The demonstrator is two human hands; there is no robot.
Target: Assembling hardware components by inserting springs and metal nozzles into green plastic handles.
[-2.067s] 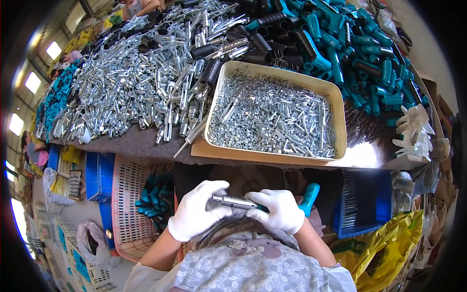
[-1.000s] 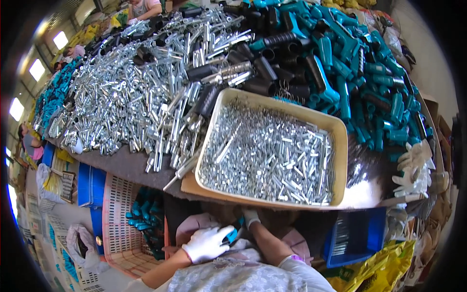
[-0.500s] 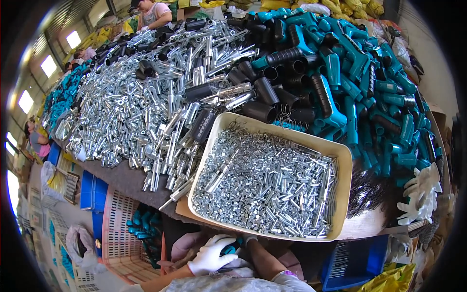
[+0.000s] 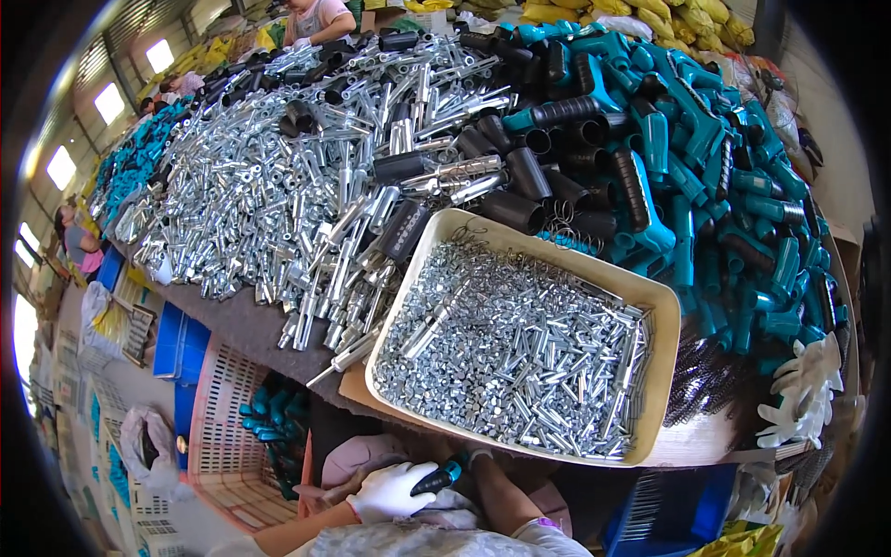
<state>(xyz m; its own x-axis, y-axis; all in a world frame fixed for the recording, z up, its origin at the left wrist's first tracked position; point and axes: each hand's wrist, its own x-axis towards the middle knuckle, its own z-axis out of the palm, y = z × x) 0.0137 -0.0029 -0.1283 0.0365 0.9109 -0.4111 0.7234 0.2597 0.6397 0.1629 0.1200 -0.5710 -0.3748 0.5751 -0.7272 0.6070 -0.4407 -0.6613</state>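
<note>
On the big table (image 4: 232,325), a very large heap of shiny metal tubes (image 4: 278,176) was spread over the left and middle, mixed with black tubes (image 4: 520,167). A second large heap, made of teal plastic handles (image 4: 705,176), was piled on the right side of the table. A cream tray (image 4: 664,371) was set at the near edge of the table, touching both heaps, and it was filled with small shiny metal pins and springs (image 4: 520,353). A pink slatted crate (image 4: 227,418) was seen below the table on the left, with more teal parts lying in it. A pile of white gloves (image 4: 803,390) was left at the right end of the table, just beside the tray.

Below the near edge of the tray, a small teal and black part (image 4: 438,477) was held in the left hand (image 4: 390,492), which was covered by a white glove and closed around the part. The right hand (image 4: 478,457) was mostly hidden under the tray edge and next to the part, so whether it was open or closed cannot be told. Another person (image 4: 316,19) was seen at the far end of the table.
</note>
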